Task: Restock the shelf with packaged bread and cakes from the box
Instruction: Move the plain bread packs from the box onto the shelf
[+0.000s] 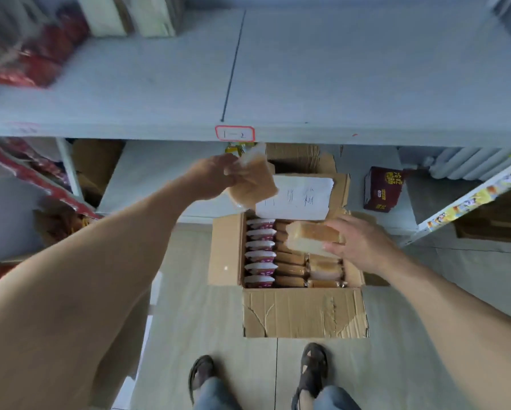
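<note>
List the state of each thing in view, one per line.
Cardboard box: open, flaps out, on the floor.
Left hand: grips a bread pack, raised near the shelf edge.
Right hand: holds a bread loaf over the box.
Pink-white packs: rowed upright in box.

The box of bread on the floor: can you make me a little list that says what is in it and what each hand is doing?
box: open cardboard box on the floor, below the shelf
inside: row of white-and-purple packets on the left side, brown bread packs beside them
left hand: left hand holds a bread pack up near the shelf edge
right hand: right hand holds another bread pack just above the box
</note>
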